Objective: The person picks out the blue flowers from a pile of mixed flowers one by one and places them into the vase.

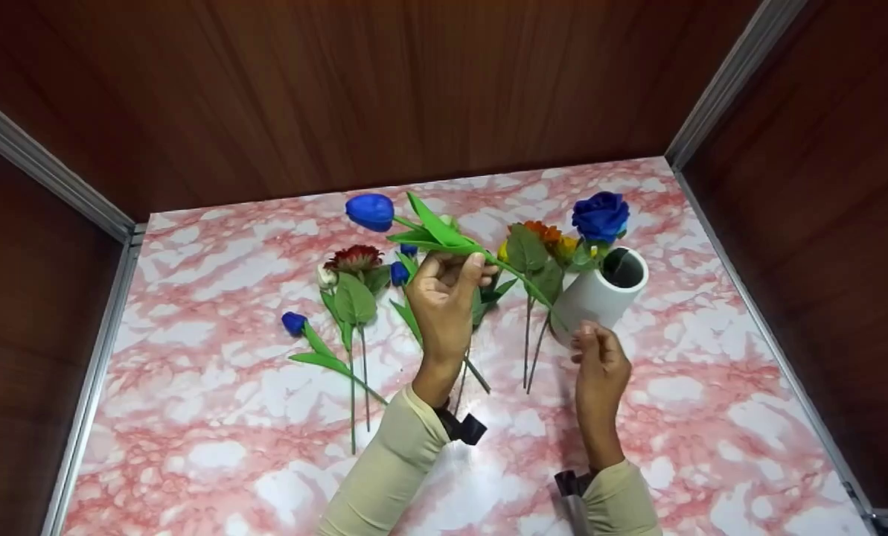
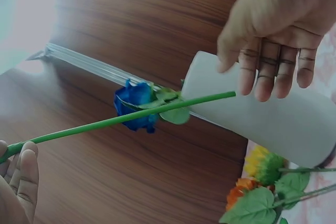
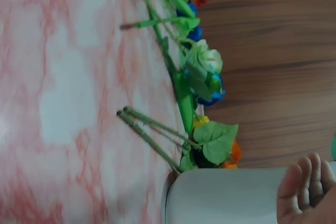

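Between thumb and fingers my left hand (image 1: 444, 305) pinches an artificial blue tulip (image 1: 370, 213) by its green stem, just below the leaves. The bloom points left, and the stem (image 2: 131, 117) slants down to the right across the white vase (image 1: 596, 301). Close to the stem's lower end is my right hand (image 1: 600, 365), its fingers loosely bent and holding nothing. In the left wrist view a small gap shows between those fingers (image 2: 268, 77) and the stem tip. A blue rose (image 1: 600, 216) stands in the vase, its bloom above the rim.
Left of the vase lie orange and yellow flowers (image 1: 540, 232) with their stems toward me. Further left are a dark red flower (image 1: 356, 258), a white bud and a small blue tulip (image 1: 293, 323). Wood-grain panels (image 1: 414, 89) wall in the pink-and-white marbled table (image 1: 220, 454).
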Available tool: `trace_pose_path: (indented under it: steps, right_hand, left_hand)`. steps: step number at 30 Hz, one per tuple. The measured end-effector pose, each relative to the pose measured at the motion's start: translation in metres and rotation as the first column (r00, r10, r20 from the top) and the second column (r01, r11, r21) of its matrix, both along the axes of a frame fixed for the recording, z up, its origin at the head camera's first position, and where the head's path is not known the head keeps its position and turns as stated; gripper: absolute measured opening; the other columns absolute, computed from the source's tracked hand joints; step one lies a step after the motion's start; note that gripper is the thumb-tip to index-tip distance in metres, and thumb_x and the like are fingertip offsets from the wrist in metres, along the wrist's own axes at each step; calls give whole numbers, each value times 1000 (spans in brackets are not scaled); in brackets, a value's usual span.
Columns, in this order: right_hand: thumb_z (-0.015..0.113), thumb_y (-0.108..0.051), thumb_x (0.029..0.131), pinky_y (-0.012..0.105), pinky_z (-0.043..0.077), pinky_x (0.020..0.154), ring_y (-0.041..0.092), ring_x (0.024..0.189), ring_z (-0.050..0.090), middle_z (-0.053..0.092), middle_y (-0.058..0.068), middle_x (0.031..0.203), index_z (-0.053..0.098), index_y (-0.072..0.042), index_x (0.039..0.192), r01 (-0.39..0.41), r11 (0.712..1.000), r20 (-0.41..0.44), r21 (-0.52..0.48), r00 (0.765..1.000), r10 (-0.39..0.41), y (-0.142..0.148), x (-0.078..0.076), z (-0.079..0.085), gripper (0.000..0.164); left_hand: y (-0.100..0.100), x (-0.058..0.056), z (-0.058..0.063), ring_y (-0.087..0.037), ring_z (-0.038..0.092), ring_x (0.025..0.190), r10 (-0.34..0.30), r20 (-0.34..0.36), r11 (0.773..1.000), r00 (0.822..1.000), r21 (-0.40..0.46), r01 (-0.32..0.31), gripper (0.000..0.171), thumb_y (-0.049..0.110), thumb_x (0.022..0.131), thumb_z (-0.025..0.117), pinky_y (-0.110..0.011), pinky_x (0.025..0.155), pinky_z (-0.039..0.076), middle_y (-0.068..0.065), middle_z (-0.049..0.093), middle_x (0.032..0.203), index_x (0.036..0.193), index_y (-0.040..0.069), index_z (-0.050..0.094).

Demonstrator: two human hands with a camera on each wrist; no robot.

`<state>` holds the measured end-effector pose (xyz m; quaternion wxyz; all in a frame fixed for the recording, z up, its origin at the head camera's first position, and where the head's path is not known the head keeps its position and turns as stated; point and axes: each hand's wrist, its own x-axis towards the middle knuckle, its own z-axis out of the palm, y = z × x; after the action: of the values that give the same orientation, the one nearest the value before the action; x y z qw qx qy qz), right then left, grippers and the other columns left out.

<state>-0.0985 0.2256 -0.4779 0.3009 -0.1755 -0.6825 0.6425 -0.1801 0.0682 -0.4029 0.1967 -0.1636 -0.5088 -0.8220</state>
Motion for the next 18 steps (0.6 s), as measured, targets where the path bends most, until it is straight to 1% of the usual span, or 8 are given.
trace_pose_path:
  steps: [2,4,6,9,12,15,18]
  right_hand:
    - [58,-4,94,20,47,67,13,80,58,64,13,92,59,16,110,71,997,-9,39,997,-71,1,-1,-3,26]
    - [62,-4,91,20,45,69,14,85,57,62,15,97,58,14,113,126,989,-12,80,992,-125,1,-3,-8,29]
    - [63,-4,89,20,44,70,17,90,56,60,20,104,57,12,117,159,981,-12,111,987,-159,3,-5,-16,33]
    - [66,-5,88,21,42,68,22,94,53,57,23,110,55,8,122,190,973,5,133,981,-193,9,-11,-32,38]
    - [70,-7,85,22,42,68,24,98,50,54,19,113,54,4,125,214,966,32,145,975,-221,15,-16,-47,44]
    - [73,-8,83,23,40,74,19,102,47,51,14,117,51,2,127,242,955,44,171,966,-253,18,-18,-52,49]
    - [75,-9,80,29,37,80,20,106,44,48,14,121,49,1,127,264,945,38,196,960,-276,20,-20,-53,55]
  left_hand:
    - [1,2,3,-38,67,73,-8,-2,1000,1000,19,8,14,2,91,62,-42,65,55,-23,65,86,98,-9,62]
    - [2,3,5,-38,68,72,-14,-2,999,1000,39,14,14,2,91,63,-41,64,56,-24,65,85,98,-10,62]
    - [4,4,5,-38,68,72,-18,4,998,1000,61,18,13,0,90,63,-40,64,56,-26,65,83,97,-11,62]
    - [7,5,6,-34,69,70,-22,17,997,1000,80,20,12,-2,89,63,-39,63,56,-27,66,81,95,-11,62]
    - [9,5,7,-28,70,69,-23,24,996,999,85,21,11,-3,88,63,-39,62,56,-28,66,79,94,-11,63]
    - [10,6,8,-24,69,67,-25,18,996,1000,85,24,11,-3,88,63,-41,62,56,-29,66,77,94,-11,63]
    - [11,7,9,-23,69,67,-28,8,994,1000,102,27,12,-3,88,63,-43,62,55,-30,66,78,96,-12,62]
